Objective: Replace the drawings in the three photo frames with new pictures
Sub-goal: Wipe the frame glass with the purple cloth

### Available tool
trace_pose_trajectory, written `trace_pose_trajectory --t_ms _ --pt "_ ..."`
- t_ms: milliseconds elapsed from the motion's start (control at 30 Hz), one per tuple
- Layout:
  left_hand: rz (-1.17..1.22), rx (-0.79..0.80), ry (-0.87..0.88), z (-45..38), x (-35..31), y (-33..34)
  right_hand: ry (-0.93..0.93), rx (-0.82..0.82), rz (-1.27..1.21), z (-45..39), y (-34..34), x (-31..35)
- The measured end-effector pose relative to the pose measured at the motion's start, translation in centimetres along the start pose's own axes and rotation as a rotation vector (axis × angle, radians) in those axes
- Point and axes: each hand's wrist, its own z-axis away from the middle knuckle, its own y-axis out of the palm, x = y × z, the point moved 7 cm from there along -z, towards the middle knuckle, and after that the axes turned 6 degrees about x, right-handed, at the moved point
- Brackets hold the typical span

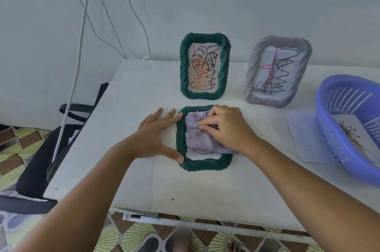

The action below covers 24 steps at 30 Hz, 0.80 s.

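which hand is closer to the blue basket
Right. The right hand presses a lilac cloth inside the flat green frame, on the side toward the blue basket. The left hand rests at that frame's far edge.

The room is bright with soft, even daylight, a little cool and bluish. On the white bench (144, 179) shadows are weak: only a thin pale one lies under the forearms and beside the standing green frame (204, 66). No strong glare shows. The wide lens bends the far bench edge and stretches the corners. The picture looks slightly soft everywhere.
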Motion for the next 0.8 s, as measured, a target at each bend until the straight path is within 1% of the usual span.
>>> trace_pose_trajectory --t_ms 167,233,300,400,500,567,633,800 --pt "-0.002 0.006 -0.011 0.1 0.0 -0.1 0.126 -0.131 0.065 -1.3 -0.3 -0.4" --pt "-0.004 0.011 -0.015 0.0 0.0 0.0 0.115 -0.147 0.04 -1.5 0.4 0.5" --pt "-0.002 0.009 -0.015 0.0 0.0 0.0 0.059 -0.097 -0.007 -1.0 0.9 0.8" --pt "0.009 0.002 -0.003 0.1 -0.1 0.0 0.015 -0.01 0.02 0.2 0.2 0.2" --pt "0.02 0.009 -0.013 0.3 -0.2 -0.1 0.063 -0.058 0.064 0.0 -0.7 -0.6" --pt "0.017 0.017 -0.019 0.3 -0.3 0.0 0.118 -0.11 0.08 -0.7 -0.7 -0.4" --pt "0.007 0.019 -0.022 0.2 -0.2 0.0 0.132 -0.126 0.071 -1.2 -0.2 0.2" --pt "-0.001 0.011 -0.004 0.0 0.1 0.1 0.015 -0.019 0.02 0.6 0.2 0.1"
